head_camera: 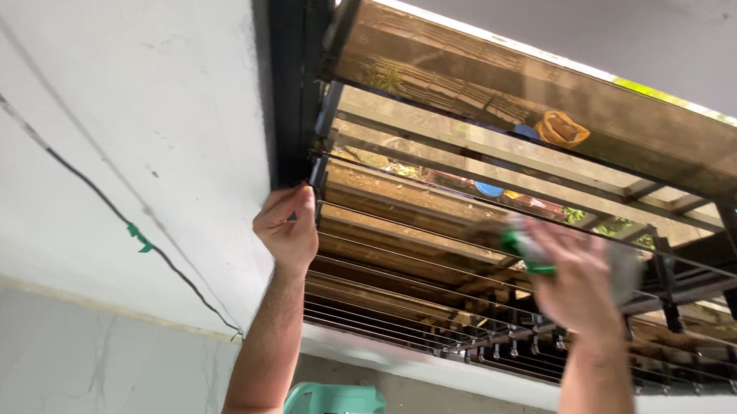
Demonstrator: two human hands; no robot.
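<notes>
The left hand (287,228) is closed round the lever at the edge of the black window frame (289,77), thumb and fingers curled tight against the metal, with the white wall (122,93) just outside the grip and a thin black cable (92,186) running across it further out. The right hand (579,281) is blurred, but its fingers look wrapped round a green and white cloth (527,251) pressed flat to a glass slat (434,236), so the cloth sits between palm and glass. Other slats (509,97) lie tilted open above and below that grip, close to the knuckles. A hard push on the cloth could likely flex or crack the thin slat, since it is held only at its ends; the slat edges next to the fingers could also nick the skin if the hand slides off sideways
</notes>
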